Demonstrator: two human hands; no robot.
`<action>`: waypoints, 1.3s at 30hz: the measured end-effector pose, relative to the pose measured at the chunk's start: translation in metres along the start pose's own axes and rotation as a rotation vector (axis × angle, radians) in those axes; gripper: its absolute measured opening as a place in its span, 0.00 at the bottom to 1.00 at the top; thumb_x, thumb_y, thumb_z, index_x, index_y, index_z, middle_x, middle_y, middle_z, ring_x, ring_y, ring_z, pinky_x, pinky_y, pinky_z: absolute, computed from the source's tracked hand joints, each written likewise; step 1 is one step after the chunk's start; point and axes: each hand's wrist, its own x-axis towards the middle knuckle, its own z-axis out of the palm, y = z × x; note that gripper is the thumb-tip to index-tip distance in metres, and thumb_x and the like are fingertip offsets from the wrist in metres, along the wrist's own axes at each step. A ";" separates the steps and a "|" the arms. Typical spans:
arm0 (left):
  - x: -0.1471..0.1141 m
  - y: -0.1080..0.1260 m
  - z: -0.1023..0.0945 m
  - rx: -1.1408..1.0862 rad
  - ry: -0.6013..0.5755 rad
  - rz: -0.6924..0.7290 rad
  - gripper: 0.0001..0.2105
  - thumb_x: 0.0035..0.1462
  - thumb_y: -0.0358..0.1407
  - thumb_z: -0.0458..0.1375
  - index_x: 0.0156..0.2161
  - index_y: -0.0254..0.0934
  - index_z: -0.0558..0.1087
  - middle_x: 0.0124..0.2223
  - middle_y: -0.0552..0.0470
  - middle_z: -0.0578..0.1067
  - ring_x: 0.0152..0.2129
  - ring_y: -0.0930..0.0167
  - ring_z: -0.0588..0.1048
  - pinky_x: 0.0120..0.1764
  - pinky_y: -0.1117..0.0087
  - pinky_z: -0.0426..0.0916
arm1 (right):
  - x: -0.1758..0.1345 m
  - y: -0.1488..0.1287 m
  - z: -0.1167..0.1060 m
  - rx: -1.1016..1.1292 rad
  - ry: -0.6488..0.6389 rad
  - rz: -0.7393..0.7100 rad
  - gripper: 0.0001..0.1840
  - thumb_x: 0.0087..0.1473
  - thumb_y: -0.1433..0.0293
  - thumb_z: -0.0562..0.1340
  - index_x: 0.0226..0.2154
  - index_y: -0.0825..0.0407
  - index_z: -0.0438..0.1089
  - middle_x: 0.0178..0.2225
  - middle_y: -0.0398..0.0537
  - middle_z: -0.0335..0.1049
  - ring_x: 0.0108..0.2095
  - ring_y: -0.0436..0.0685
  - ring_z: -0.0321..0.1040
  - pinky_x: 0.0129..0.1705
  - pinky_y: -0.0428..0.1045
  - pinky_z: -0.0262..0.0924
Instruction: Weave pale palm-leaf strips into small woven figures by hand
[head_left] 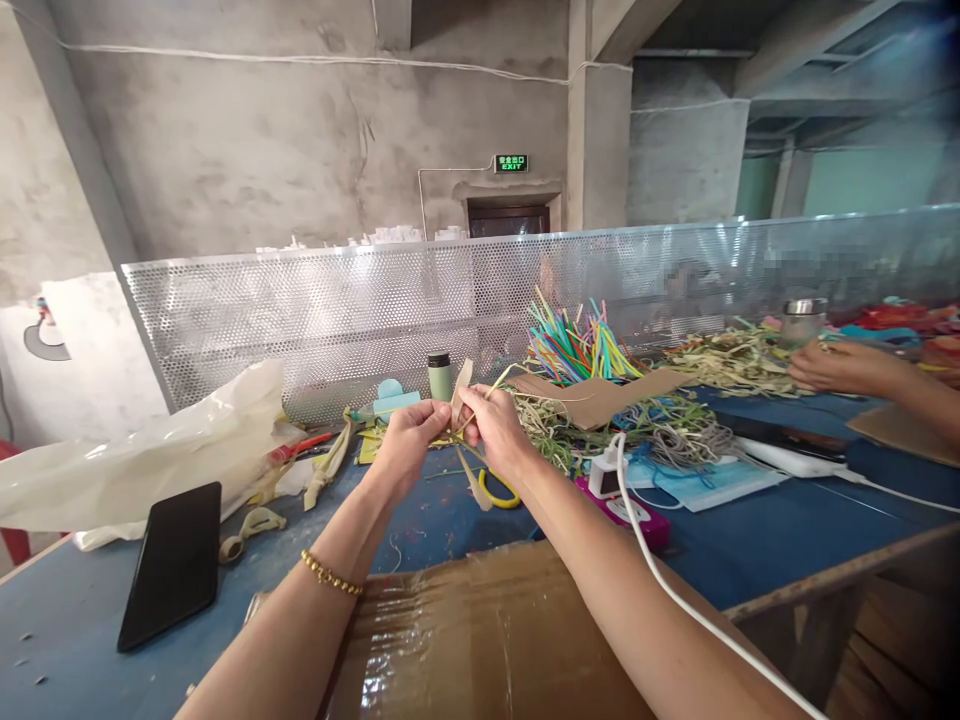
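My left hand (412,435) and my right hand (496,425) meet over the blue table, fingertips almost touching. Both are closed in a pinch on a small piece with pale leaf-shaped strips. One pale strip (463,385) points up between the thumbs, and another pale strip (475,484) hangs below the fingers. From my right hand a thin yellow-green strand (501,376) curves up to the right. Exactly how the fingers grip the piece is partly hidden. Yellow-handled scissors (501,494) lie just beneath my right hand, their blades mostly covered.
A cardboard sheet (480,630) lies before me. Left are a black phone (172,565) and clear plastic bag (165,450). Behind stand a green bottle (439,378) and coloured stems (577,340). A white cable (652,565) crosses my right forearm. Another person's hand (847,368) works right.
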 end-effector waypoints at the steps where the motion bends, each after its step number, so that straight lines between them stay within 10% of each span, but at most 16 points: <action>1: 0.000 0.000 0.001 -0.034 0.009 -0.012 0.15 0.50 0.45 0.65 0.26 0.34 0.74 0.24 0.53 0.71 0.24 0.73 0.68 0.33 0.69 0.63 | 0.001 0.001 -0.001 0.005 0.022 0.006 0.20 0.52 0.61 0.63 0.18 0.49 0.56 0.12 0.34 0.54 0.10 0.43 0.49 0.12 0.43 0.43; 16: 0.000 -0.006 -0.001 0.238 0.101 -0.128 0.15 0.48 0.45 0.65 0.26 0.33 0.76 0.20 0.51 0.72 0.18 0.73 0.66 0.23 0.71 0.58 | 0.008 0.015 0.000 -0.113 0.139 -0.104 0.19 0.52 0.57 0.63 0.21 0.48 0.58 0.14 0.37 0.57 0.14 0.47 0.54 0.16 0.44 0.48; 28: 0.004 -0.010 -0.007 0.389 0.056 0.049 0.10 0.52 0.40 0.63 0.26 0.34 0.75 0.21 0.56 0.67 0.21 0.74 0.62 0.26 0.72 0.54 | 0.011 -0.018 -0.020 0.279 0.168 0.146 0.14 0.50 0.67 0.65 0.21 0.52 0.59 0.16 0.34 0.56 0.12 0.40 0.46 0.13 0.40 0.41; 33: -0.001 -0.002 0.003 0.086 -0.054 -0.022 0.12 0.50 0.41 0.66 0.27 0.33 0.75 0.24 0.54 0.69 0.23 0.75 0.63 0.29 0.72 0.57 | 0.013 -0.017 -0.022 0.355 0.160 0.243 0.22 0.54 0.62 0.66 0.20 0.50 0.54 0.13 0.31 0.49 0.11 0.41 0.41 0.13 0.41 0.39; 39: 0.000 0.004 -0.001 -0.285 0.045 -0.148 0.12 0.45 0.38 0.70 0.26 0.34 0.72 0.24 0.54 0.70 0.22 0.76 0.66 0.30 0.73 0.63 | 0.014 -0.019 -0.027 0.361 -0.076 0.279 0.27 0.53 0.43 0.61 0.29 0.51 0.66 0.24 0.46 0.72 0.18 0.49 0.63 0.18 0.45 0.57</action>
